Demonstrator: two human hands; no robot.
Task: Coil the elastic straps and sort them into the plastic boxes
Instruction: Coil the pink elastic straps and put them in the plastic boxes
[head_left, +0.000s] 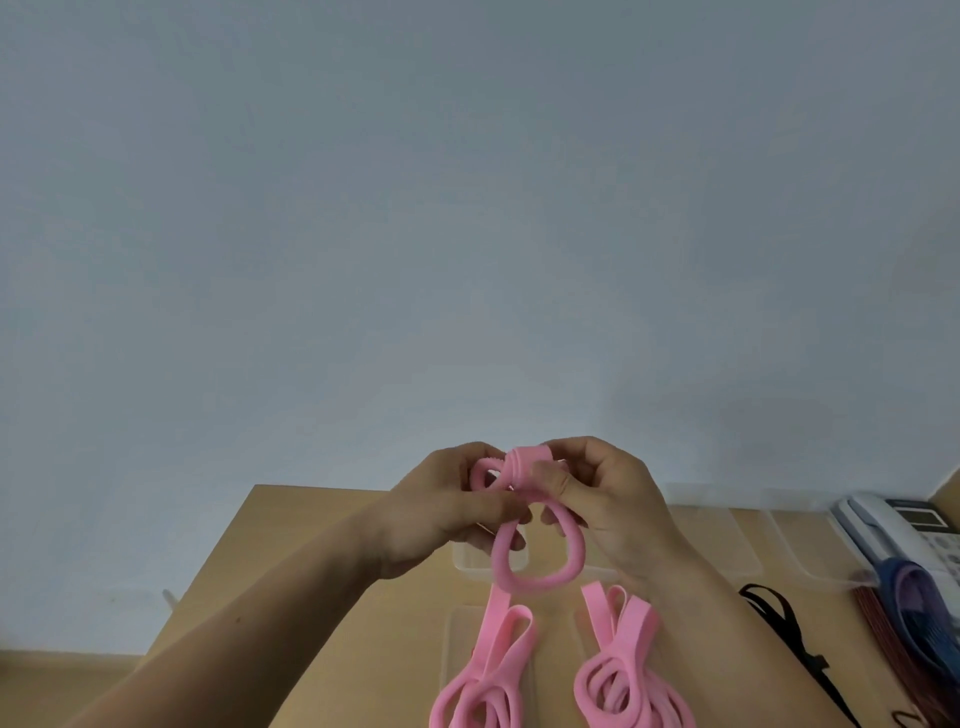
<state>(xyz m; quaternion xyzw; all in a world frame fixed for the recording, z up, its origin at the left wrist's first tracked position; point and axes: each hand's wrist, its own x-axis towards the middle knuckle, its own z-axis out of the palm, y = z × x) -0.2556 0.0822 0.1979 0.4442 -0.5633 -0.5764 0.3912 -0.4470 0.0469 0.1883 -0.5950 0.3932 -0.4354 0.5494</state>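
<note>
I hold a pink strap (540, 571) up over the table (322, 551), my hands close together and both clamped on it. My left hand (441, 519) pinches it where the bands cross. My right hand (613, 499) grips the wound part at the top, thumb pressed on the wraps. One loop hangs between my hands, and a tail runs down toward the table.

Just under that loop stands a small clear box (465, 564). My hands cover most of it, so I cannot tell what is in it. Nearer to me lie two bundles of coiled pink straps, the left bundle (483, 691) and the right bundle (618, 686), side by side. Faint clear edges show around them, but I cannot tell whether they lie in boxes.

Farther right, along the wall, stand more clear boxes (737, 535); only the table shows through them. At the right edge, blue and purple straps (909, 592) seem to lie in another clear box (860, 579), with dark red straps (883, 639) beside them. A black strap (779, 618) lies loose on the table. A white desk phone (883, 530) sits behind.
</note>
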